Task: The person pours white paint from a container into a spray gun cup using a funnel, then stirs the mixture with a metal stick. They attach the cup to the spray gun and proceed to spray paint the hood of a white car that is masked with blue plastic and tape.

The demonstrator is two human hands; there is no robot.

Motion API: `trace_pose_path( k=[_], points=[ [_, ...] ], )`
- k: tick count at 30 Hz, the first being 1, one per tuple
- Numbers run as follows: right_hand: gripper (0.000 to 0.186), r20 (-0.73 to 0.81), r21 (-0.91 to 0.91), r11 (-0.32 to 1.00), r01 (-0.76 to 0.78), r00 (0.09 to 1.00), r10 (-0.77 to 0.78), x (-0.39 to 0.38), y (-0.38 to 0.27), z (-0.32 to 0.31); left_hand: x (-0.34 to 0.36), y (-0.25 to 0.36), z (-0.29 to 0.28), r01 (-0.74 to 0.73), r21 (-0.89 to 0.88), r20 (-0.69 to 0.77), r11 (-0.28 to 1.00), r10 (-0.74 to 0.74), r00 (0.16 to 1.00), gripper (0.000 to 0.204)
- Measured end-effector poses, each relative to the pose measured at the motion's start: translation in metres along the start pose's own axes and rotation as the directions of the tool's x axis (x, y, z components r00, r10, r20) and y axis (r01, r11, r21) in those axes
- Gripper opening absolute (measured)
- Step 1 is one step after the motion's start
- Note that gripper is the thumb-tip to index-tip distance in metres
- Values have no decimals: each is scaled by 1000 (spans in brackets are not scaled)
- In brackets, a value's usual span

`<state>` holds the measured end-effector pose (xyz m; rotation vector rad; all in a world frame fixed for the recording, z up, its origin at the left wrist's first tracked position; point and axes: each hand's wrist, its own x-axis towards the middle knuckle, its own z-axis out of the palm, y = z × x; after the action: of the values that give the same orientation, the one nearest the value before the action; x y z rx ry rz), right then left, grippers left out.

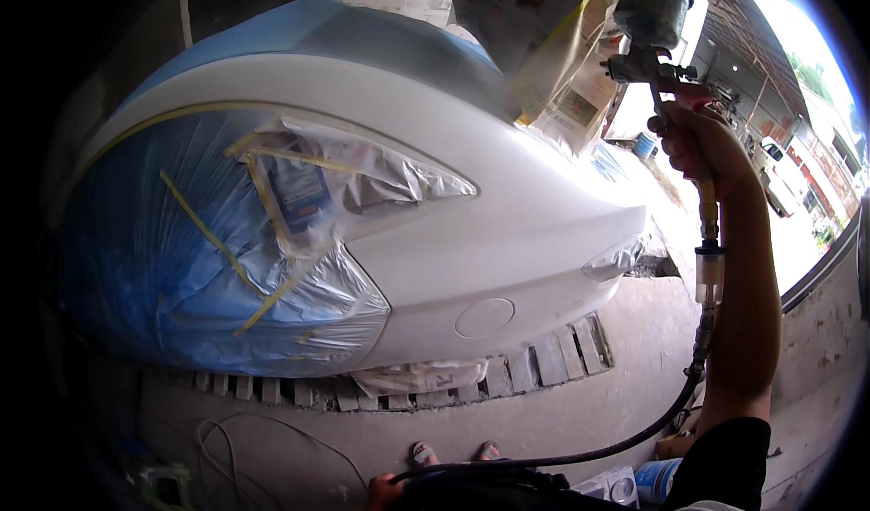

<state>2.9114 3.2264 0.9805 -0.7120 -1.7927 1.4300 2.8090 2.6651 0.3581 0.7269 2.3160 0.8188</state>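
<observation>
My right hand (702,144) is raised at the upper right, its fingers wrapped round the handle of a spray gun (645,67). A dark paint cup (654,5) sits on top of the gun, whose nozzle points left over the car. Below the handle hang a clear inline filter (710,275) and a black air hose (648,437). The hose curves down to my left hand (384,491), closed round it at the lower edge. Before me stands a white car body (535,239), with clear plastic film (195,248) and yellow tape (210,237) over its side.
Newspaper masking (575,108) stands beyond the car's rear. A floor grate (548,357) runs beneath the car, with crumpled paper (421,377) on it. A loose cable (231,457) lies at lower left. Near my right elbow stands a blue can (657,479). Outside, a white vehicle (778,176) is parked.
</observation>
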Motion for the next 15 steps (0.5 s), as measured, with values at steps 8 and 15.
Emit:
trace_pose_path(
  k=[8,15],
  points=[
    [26,-266,-103,992,-70,963,40,-30,35,-63,7,8,-1,13,100,78,995,-21,997,26],
    [23,-282,-259,941,-216,949,140,-42,62,-115,2,47,-13,95,74,101,993,-102,990,27]
  ],
)
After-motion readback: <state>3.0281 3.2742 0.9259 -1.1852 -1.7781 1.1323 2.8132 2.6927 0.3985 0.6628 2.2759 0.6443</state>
